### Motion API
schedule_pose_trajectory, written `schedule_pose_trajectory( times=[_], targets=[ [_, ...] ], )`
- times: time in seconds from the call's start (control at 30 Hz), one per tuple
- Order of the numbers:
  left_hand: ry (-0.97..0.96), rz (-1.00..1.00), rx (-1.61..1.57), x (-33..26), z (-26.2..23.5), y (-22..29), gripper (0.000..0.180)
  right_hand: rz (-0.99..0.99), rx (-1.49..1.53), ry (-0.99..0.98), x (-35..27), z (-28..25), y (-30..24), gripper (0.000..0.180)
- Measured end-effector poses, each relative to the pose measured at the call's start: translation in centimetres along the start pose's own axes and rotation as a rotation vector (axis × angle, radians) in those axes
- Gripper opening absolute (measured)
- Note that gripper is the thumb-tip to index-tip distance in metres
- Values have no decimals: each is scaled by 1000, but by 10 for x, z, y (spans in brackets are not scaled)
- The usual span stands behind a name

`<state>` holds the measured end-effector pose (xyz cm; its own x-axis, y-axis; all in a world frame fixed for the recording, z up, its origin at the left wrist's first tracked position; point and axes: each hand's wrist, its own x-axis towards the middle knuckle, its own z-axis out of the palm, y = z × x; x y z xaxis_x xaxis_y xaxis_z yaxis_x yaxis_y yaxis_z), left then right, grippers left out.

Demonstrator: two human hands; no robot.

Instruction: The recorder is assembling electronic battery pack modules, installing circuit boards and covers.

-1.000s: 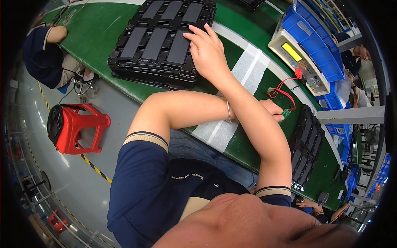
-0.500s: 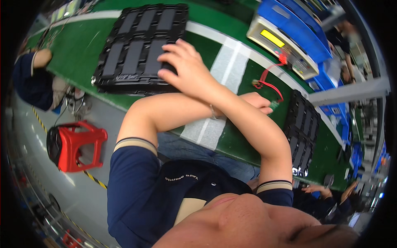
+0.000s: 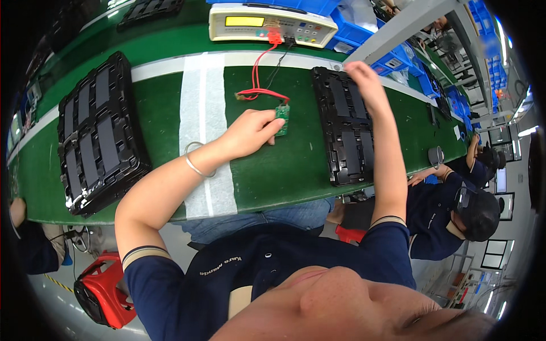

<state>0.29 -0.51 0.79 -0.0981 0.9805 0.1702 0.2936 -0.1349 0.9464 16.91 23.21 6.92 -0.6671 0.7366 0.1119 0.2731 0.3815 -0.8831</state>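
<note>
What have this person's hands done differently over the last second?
The arms have uncrossed. The right hand, which was reaching across onto the left black tray, has swung over to the far end of the right black tray. The left hand was near the red wires; it now pinches the small green circuit board on the green belt. Trays and tester box look unmoved on the belt.
</note>
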Motion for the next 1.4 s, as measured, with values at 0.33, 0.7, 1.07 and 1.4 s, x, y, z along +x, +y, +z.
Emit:
schedule_pose_trajectory(
  times=[0.33,0.7,1.07,1.4],
  targets=[
    [21,-101,-36,-4,2,-2,28,-184,-760,224,12,22,61,29],
    [-6,-100,-47,-2,2,-4,28,-16,339,-293,-11,3,11,21],
    [-6,-139,-175,2,4,-3,28,136,654,-426,-50,72,-18,26],
    [21,-200,-247,1,4,-8,27,138,496,-522,-62,97,-13,26]
  ],
)
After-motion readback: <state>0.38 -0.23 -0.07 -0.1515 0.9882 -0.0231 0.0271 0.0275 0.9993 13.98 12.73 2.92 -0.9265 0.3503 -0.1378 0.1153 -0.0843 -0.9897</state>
